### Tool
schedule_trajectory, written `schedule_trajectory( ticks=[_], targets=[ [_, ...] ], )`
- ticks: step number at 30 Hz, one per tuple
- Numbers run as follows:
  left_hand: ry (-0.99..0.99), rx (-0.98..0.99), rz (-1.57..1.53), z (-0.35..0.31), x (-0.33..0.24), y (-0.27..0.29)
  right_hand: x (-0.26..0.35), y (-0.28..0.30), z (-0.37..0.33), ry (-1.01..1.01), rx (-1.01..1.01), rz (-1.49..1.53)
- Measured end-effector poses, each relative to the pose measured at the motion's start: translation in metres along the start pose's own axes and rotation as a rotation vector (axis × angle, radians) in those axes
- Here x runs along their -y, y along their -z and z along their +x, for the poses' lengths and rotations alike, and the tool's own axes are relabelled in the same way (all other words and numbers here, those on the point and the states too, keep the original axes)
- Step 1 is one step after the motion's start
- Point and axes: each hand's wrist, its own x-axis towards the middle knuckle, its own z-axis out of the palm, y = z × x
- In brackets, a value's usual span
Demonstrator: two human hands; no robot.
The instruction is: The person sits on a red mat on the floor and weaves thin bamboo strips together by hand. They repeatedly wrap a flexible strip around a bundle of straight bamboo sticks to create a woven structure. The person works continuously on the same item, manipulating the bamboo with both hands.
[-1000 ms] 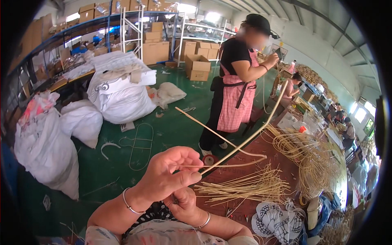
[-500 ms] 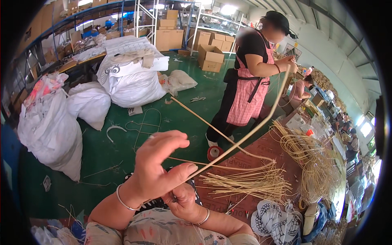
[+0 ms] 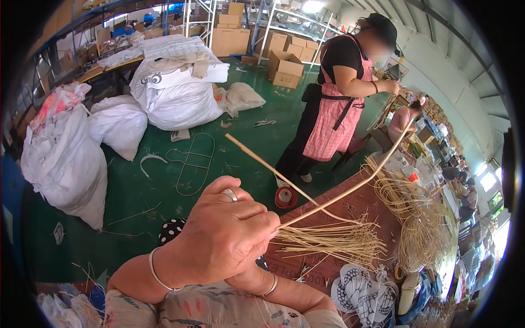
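My left hand [image 3: 232, 232], with a ring and a bracelet, is closed on a long thin bamboo strip [image 3: 328, 203]. From the fist the strip rises to the right, bends, and ends high near the co-worker. A second length of bamboo [image 3: 273, 170] slants down from the upper left and crosses it; whether the two are one piece I cannot tell. My right hand [image 3: 245, 275] is behind and below the left one, its fingers hidden. Beyond the hands, a bundle of thin bamboo sticks [image 3: 333, 240] lies on the reddish-brown tabletop [image 3: 350, 202].
A co-worker in a pink checked apron [image 3: 333, 128] stands ahead, hands raised. Coiled bamboo strips [image 3: 421, 229] and patterned white wing-like pieces [image 3: 363, 292] lie at the right. Stuffed white sacks [image 3: 178, 101] and a bent wire frame [image 3: 191, 164] are on the green floor [image 3: 246, 131].
My left hand has gone from spread fingers to a closed grip on the bamboo strip, now covering most of my right hand. The strip's far end has swung slightly right and lower.
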Motion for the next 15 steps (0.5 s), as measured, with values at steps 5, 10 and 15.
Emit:
schedule_trajectory(
  ticks=[5,10,15],
  targets=[
    [0.046,0.053,-0.219,-0.003,0.013,0.004,0.0,0.011,0.002,-0.185,0.022,0.193],
    [0.103,0.074,-0.362,0.002,0.019,0.02,-0.008,0.043,0.003,-0.506,-0.263,0.562],
    [-0.013,0.359,-0.56,-0.006,0.011,0.021,0.02,0.075,0.026,-0.463,-0.087,0.961]
  ],
)
